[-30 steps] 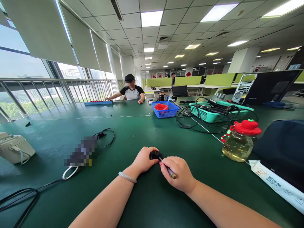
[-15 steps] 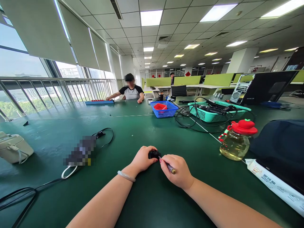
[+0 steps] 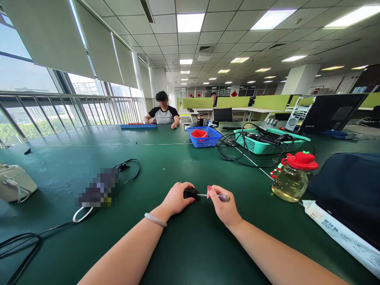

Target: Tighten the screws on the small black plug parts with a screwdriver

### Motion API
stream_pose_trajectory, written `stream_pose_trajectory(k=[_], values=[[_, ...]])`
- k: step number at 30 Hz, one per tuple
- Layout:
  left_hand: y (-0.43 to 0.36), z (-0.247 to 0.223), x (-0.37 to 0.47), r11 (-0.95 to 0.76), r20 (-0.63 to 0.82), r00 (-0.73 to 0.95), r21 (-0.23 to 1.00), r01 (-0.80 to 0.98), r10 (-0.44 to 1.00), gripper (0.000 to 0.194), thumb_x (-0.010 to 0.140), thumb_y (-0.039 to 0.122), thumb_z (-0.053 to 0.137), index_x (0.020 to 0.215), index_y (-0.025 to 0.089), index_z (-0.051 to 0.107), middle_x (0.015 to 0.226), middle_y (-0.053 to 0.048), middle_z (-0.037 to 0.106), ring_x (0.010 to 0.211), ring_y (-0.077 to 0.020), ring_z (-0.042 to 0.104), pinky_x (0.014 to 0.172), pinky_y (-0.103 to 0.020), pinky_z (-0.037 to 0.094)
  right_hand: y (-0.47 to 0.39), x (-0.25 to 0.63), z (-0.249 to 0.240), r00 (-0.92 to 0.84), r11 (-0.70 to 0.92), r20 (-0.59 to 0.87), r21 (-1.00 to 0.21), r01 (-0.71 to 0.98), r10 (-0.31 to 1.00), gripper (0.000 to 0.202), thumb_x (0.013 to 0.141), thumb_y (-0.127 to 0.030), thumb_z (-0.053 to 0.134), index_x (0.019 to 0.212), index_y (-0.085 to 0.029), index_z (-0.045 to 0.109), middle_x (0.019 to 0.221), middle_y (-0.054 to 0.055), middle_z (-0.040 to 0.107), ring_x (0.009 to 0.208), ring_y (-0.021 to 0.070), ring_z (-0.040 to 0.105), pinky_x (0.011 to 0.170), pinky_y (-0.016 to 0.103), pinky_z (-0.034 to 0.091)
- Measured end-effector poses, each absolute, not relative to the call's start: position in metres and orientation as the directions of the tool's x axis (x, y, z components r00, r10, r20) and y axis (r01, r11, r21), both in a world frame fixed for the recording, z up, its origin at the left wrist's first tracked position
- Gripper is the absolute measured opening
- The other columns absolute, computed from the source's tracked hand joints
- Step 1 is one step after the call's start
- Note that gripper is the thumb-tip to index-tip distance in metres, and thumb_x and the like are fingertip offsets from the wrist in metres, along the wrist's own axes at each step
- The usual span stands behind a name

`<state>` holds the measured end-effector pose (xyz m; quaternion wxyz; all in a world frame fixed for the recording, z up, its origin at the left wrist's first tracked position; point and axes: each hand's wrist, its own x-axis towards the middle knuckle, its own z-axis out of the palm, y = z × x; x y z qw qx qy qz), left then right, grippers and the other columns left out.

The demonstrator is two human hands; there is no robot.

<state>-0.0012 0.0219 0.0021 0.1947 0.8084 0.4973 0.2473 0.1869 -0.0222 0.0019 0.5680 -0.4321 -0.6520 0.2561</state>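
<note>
My left hand (image 3: pixel 177 198) is closed around a small black object (image 3: pixel 191 193), keeping it on the green table; its exact kind I cannot make out. In my right hand (image 3: pixel 225 206), a screwdriver (image 3: pixel 223 197) with a thin metal shaft and a brownish-purple handle is pinched between thumb and fingers. It lies nearly level, and its tip meets the right side of the black object. Whether the tip sits inside a recess is too small to tell.
Farther back are a blue basket (image 3: pixel 204 141) with a red tray (image 3: pixel 199 133) and a teal basket (image 3: pixel 261 148) of black cables. A red-lidded bottle (image 3: pixel 290 183) stands right, near a white packet (image 3: pixel 341 233). A person (image 3: pixel 162 113) sits across by a blue tray (image 3: pixel 138 126).
My right hand has shifted right and turned the screwdriver more level, so its shaft now shows. My left hand stays on the black object. The person opposite has moved the blue tray rightward.
</note>
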Motion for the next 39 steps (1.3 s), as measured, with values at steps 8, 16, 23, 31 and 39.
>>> stream_pose_trajectory(k=[8,16,23,31,39], values=[[0.021,0.005,0.0,-0.428,0.196,0.387,0.549,0.718,0.901,0.035,0.072,0.025,0.072,0.106,0.026,0.066,0.103,-0.002,0.07,0.103,-0.0241,0.06,0.091,-0.037,0.049,0.002,0.195,-0.009,0.159,0.237,0.213,-0.96,-0.152,0.964,0.046,0.079,-0.059,0.063,0.056,-0.021,0.053,0.044,-0.006,0.038,0.042,0.0094,0.034,0.042,0.024,0.028],[0.021,0.004,0.0,-0.426,0.198,0.384,0.548,0.72,0.902,0.036,0.072,0.025,0.072,0.107,0.025,0.066,0.104,-0.003,0.07,0.104,-0.0242,0.06,0.093,-0.037,0.048,0.002,0.193,-0.004,0.199,0.163,0.11,-0.948,-0.273,0.974,0.043,0.073,-0.055,0.07,0.055,-0.02,0.053,0.042,-0.006,0.038,0.039,0.0071,0.032,0.037,0.022,0.029],[0.022,0.003,0.0,-0.435,0.203,0.391,0.547,0.715,0.898,0.035,0.072,0.025,0.071,0.107,0.025,0.066,0.104,-0.003,0.07,0.104,-0.0241,0.061,0.092,-0.036,0.049,0.005,0.194,-0.006,0.234,0.148,0.078,-0.943,-0.299,0.969,0.043,0.072,-0.055,0.071,0.056,-0.02,0.053,0.043,-0.006,0.039,0.038,0.0063,0.032,0.036,0.022,0.029],[0.023,0.002,-0.001,-0.446,0.201,0.405,0.541,0.713,0.892,0.038,0.073,0.026,0.071,0.111,0.026,0.067,0.106,-0.004,0.07,0.106,-0.0246,0.06,0.096,-0.037,0.048,0.007,0.194,-0.009,0.205,0.154,0.087,-0.928,-0.339,0.975,0.041,0.071,-0.054,0.072,0.056,-0.02,0.053,0.043,-0.006,0.039,0.039,0.0066,0.031,0.038,0.022,0.029],[0.024,0.0,-0.002,-0.451,0.21,0.405,0.543,0.708,0.89,0.042,0.073,0.026,0.071,0.114,0.027,0.067,0.107,-0.004,0.07,0.108,-0.0246,0.06,0.097,-0.037,0.048,0.007,0.195,-0.008,0.203,0.153,0.083,-0.92,-0.36,0.976,0.041,0.07,-0.054,0.072,0.057,-0.02,0.053,0.045,-0.006,0.039,0.04,0.0068,0.031,0.039,0.023,0.03]])
